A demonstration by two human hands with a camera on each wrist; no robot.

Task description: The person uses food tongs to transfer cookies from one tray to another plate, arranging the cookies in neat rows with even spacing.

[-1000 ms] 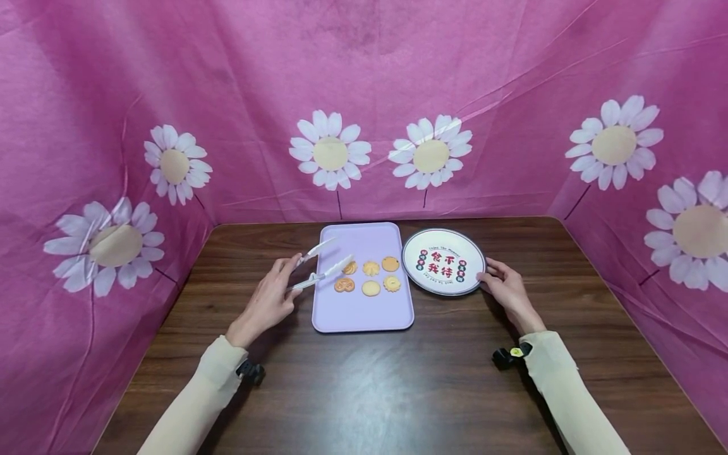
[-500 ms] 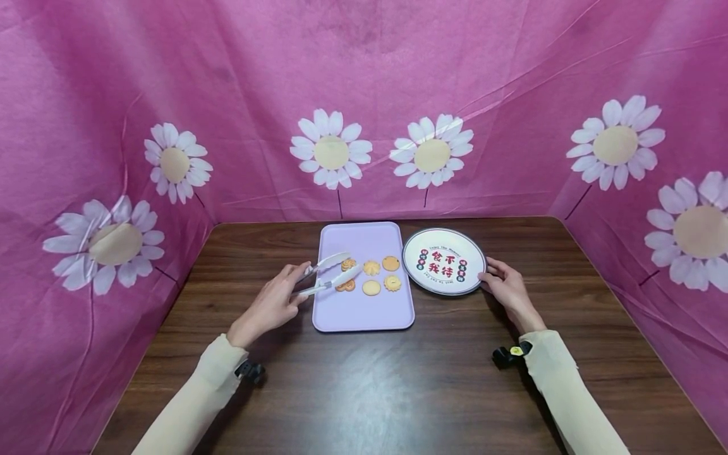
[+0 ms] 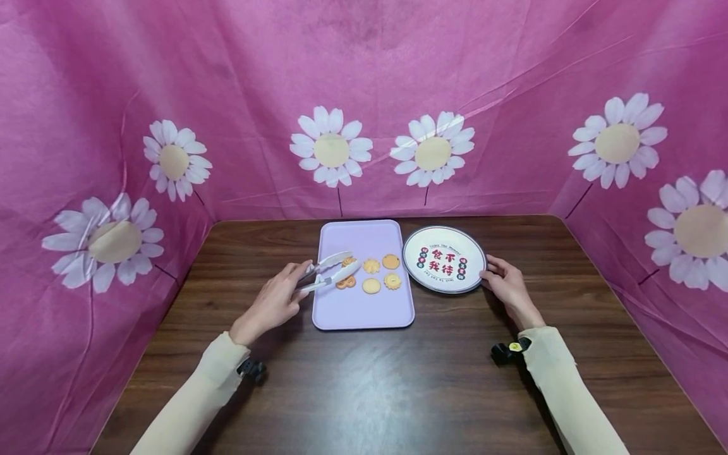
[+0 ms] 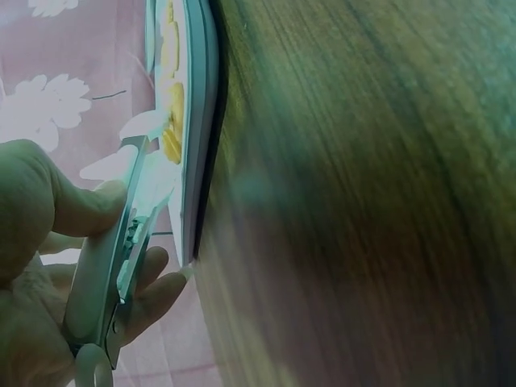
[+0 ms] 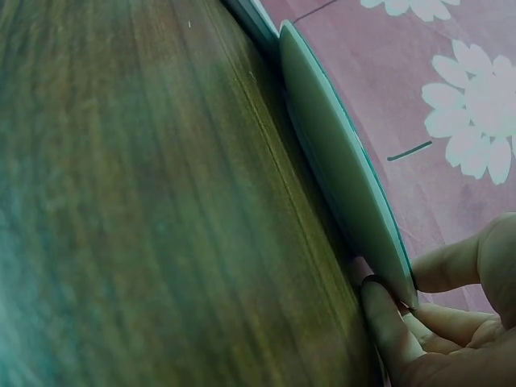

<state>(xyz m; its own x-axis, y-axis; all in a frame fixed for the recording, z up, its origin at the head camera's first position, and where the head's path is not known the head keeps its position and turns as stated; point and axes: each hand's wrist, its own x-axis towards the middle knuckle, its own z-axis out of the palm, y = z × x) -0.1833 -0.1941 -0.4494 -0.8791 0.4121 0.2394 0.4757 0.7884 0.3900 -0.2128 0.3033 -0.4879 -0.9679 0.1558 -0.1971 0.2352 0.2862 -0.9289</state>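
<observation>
From where I stand, the left hand [image 3: 274, 300] holds a pair of tongs [image 3: 344, 272], the thumb along one arm and the other fingers against the opposite one. The tongs point to the person's right and a little away, their long axis slanting across the left edge of a lilac tray [image 3: 364, 313], with the white tips apart above the left pair of biscuits. Those blades partly cover the swirled biscuit [image 3: 349, 260] and the pretzel-shaped biscuit [image 3: 345, 283]; whether they touch either one, I can't fairly say from this angle. The handle's rear end is lost inside the palm from above, though the left wrist view shows a loop there.

Beside these two lie a ridged shell-like biscuit [image 3: 371, 266], a flat round one, a smooth oval and a scalloped one with a ringed centre. The tray is rectangular with rounded corners, its longer sides running away from the person.

Just right of it, the right hand [image 3: 508, 291] pinches the rim of an oval white plate [image 3: 471, 243] printed with red characters, fingers partly hidden beneath. The bench [image 3: 364, 379] is dark, streaky wood grain; behind hangs creased pink cloth [image 3: 375, 50] patterned with daisies.
</observation>
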